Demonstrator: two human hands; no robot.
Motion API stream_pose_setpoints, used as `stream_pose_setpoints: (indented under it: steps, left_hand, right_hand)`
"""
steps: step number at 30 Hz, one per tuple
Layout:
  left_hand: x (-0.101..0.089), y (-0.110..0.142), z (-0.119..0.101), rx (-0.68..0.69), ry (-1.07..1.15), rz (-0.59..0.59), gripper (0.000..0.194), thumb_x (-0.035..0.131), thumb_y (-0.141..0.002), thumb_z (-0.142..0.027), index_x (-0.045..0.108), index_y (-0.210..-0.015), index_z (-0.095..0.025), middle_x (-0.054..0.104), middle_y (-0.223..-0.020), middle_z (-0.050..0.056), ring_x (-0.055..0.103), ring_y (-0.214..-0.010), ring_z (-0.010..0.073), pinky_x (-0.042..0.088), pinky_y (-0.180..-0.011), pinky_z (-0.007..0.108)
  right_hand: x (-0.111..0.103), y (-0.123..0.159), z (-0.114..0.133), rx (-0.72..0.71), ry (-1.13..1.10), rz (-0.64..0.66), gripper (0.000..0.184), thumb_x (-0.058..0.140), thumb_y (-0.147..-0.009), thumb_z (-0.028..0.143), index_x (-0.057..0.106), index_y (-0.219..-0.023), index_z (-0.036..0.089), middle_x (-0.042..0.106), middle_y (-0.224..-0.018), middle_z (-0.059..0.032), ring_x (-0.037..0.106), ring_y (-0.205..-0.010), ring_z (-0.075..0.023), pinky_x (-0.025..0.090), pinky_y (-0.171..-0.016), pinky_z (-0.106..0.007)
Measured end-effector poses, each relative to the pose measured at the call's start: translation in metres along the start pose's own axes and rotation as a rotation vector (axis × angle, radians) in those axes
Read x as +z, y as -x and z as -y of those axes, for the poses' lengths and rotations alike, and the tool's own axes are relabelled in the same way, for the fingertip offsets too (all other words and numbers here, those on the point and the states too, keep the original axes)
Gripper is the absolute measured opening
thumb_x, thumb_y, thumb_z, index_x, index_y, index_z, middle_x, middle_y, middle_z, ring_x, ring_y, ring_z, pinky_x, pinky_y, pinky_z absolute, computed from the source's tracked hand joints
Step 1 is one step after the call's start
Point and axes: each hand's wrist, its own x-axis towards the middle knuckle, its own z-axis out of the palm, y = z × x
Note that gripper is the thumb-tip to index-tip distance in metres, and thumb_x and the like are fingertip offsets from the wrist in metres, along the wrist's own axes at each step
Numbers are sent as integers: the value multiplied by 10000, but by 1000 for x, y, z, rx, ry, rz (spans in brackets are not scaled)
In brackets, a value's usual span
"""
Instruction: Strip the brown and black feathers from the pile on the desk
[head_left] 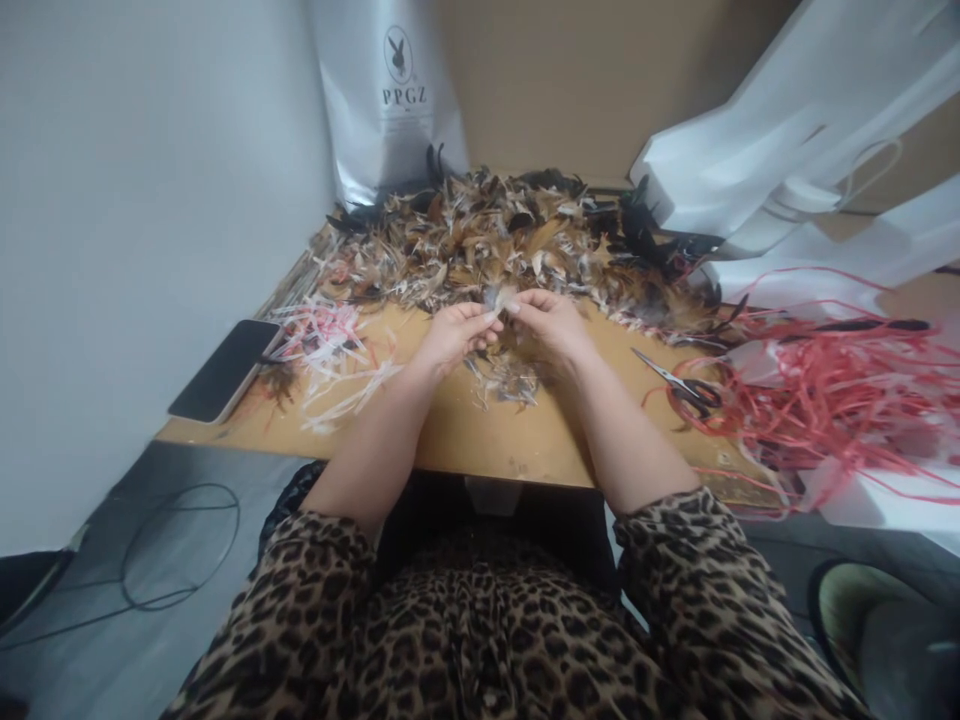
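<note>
Pinched between my two hands is a small pale feather (501,297), its fluffy end pointing away from me. My left hand (459,335) grips it with thumb and forefinger, the other fingers curled below. From the other side, my right hand (551,320) pinches it too, thumb against fingertips. Just beyond my fingertips rises a wide heap of brown, black and cream feathers (480,235). Under my hands, on the board, lies a little pile of loose feather bits (511,378).
Black-handled scissors (697,392) lie right, beside a tangle of red plastic ribbon (832,400). White and pink strips (322,335) and a phone (225,372) sit left. A silver bag (390,130) stands behind the heap; white bags (750,150) are at right.
</note>
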Motion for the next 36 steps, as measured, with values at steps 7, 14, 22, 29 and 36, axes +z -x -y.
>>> stream_pose_setpoints:
  steps: [7,14,22,29,36]
  left_hand:
    - [2,-1,2,-29,-44,-6,102,715,-717,-167,664,-756,-88,683,-673,38,580,-512,39,430,-489,137]
    - [-2,0,-2,-2,-58,-43,99,720,-715,-166,664,-729,-85,682,-659,43,580,-509,37,438,-496,128]
    - [-25,-9,-18,142,158,-286,128,720,-734,-184,608,-732,-123,670,-679,-7,558,-500,6,404,-455,90]
    - [-29,-12,-14,143,150,-278,127,705,-751,-189,596,-749,-125,667,-664,-15,552,-497,6,399,-444,85]
    - [-26,-9,-17,140,182,-297,139,722,-735,-186,598,-737,-123,663,-671,-14,545,-486,5,388,-434,97]
  right_hand:
    - [18,3,-8,62,-121,-98,355,817,-491,439,624,-640,182,580,-572,40,479,-540,-78,399,-549,-227]
    - [22,-1,-15,45,-125,-101,326,780,-551,443,628,-690,190,585,-598,39,490,-549,-80,412,-564,-232]
    - [1,-5,-24,-130,543,87,118,672,-684,278,702,-713,168,654,-666,-9,539,-616,-124,421,-641,-277]
    - [8,-15,-20,-206,985,178,115,629,-687,189,713,-765,208,676,-743,-16,547,-668,-151,392,-663,-292]
    - [24,-13,-3,-376,1182,327,172,579,-765,200,720,-863,204,669,-901,-62,574,-835,-197,401,-749,-312]
